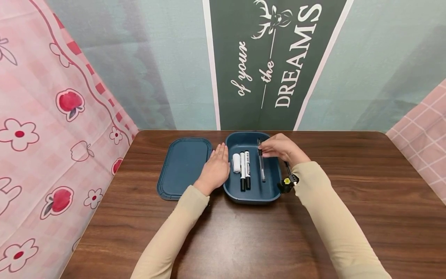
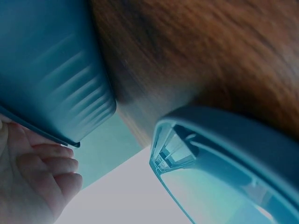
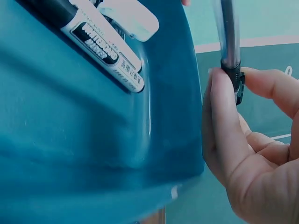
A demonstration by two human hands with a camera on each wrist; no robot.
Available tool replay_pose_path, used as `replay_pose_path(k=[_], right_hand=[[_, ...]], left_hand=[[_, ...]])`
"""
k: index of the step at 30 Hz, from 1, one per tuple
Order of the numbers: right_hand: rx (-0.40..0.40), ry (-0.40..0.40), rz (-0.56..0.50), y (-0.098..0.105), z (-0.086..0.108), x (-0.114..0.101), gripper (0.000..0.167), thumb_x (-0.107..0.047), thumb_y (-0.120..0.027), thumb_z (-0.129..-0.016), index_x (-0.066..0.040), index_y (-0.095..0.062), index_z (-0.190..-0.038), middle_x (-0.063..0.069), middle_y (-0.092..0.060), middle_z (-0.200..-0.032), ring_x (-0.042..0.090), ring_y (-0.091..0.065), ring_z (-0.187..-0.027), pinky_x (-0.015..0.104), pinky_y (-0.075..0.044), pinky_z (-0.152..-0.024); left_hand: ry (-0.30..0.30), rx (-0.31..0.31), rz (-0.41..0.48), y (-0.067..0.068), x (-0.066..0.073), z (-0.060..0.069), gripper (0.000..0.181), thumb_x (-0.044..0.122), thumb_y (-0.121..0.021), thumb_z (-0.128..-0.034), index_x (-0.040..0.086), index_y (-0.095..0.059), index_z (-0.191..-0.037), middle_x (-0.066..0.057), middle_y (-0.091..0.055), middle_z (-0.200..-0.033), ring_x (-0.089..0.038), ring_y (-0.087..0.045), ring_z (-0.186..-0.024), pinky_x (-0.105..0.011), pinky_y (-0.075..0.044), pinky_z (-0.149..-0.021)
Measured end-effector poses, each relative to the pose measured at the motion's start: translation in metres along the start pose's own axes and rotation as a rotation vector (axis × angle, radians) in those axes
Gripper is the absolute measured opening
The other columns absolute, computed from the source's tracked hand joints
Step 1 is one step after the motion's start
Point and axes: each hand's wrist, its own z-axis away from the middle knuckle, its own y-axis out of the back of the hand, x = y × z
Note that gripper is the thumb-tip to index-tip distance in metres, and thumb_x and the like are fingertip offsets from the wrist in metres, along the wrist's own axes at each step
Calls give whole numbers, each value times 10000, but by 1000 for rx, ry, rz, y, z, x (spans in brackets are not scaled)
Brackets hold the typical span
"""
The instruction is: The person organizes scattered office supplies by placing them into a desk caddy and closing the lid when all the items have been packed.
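The left hand [image 1: 215,169] rests along the left wall of a blue box [image 1: 252,199], its fingers straight; in the left wrist view the fingers touch the box [image 2: 56,84] at its rim. Between thumb and fingers, the right hand [image 1: 283,149] pinches a clear pen [image 1: 262,166] with a black cap over the right part of the box. The right wrist view shows the pen [image 3: 229,37] held at its cap end by the right hand [image 3: 252,154]. Inside the box lie two whiteboard markers [image 1: 247,166] and a white object [image 1: 236,162] side by side.
A blue lid [image 1: 182,166] lies left of the box on the brown wooden table [image 1: 258,240]. Another thin dark pen [image 1: 287,168] shows beside the right wrist, partly hidden. Printed curtains hang behind the table and on both sides.
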Motion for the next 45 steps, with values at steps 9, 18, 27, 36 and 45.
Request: replay_pose_path(k=[9, 18, 27, 36, 45], right_hand=[[9, -18, -6, -10, -4, 1, 286, 6, -603, -882, 184, -566, -1103, 31, -629, -709, 94, -629, -637, 246, -555, -665], [32, -9, 21, -16, -8, 1, 229, 35, -617, -864, 179, -599, -1042, 31, -624, -677, 84, -624, -599, 240, -554, -631], [57, -6, 97, -18, -8, 1, 174, 36, -637, -845, 158, -618, -968, 22, -618, -629, 66, -604, -531, 242, -554, -603], [131, 18, 240, -22, -9, 2, 112, -7, -705, -811, 102, -683, -820, 35, -620, -659, 100, -612, -543, 361, -548, -713], [139, 18, 291, -26, -7, 0, 109, -16, -717, -801, 76, -668, -768, 65, -610, -668, 111, -618, -554, 364, -553, -705]], left_hand=[[-3, -6, -15, 0, 0, 0, 555, 229, -393, -1018, -66, -231, -1460, -194, -188, -1532, -277, -142, -1422, -369, -167, -1137], [-1, -13, -18, 1, 1, -1, 554, 231, -386, -1022, -61, -222, -1463, -189, -171, -1537, -273, -130, -1424, -364, -162, -1138], [-13, 7, -8, 2, 1, 0, 546, 205, -394, -1017, -83, -233, -1452, -214, -194, -1526, -296, -156, -1419, -373, -174, -1137], [-8, 0, -8, 2, 0, 1, 546, 209, -394, -1018, -76, -232, -1455, -207, -190, -1529, -291, -148, -1421, -372, -172, -1137], [-15, 5, -12, 1, 0, 2, 547, 209, -393, -1019, -81, -232, -1453, -215, -193, -1526, -303, -163, -1417, -377, -178, -1136]])
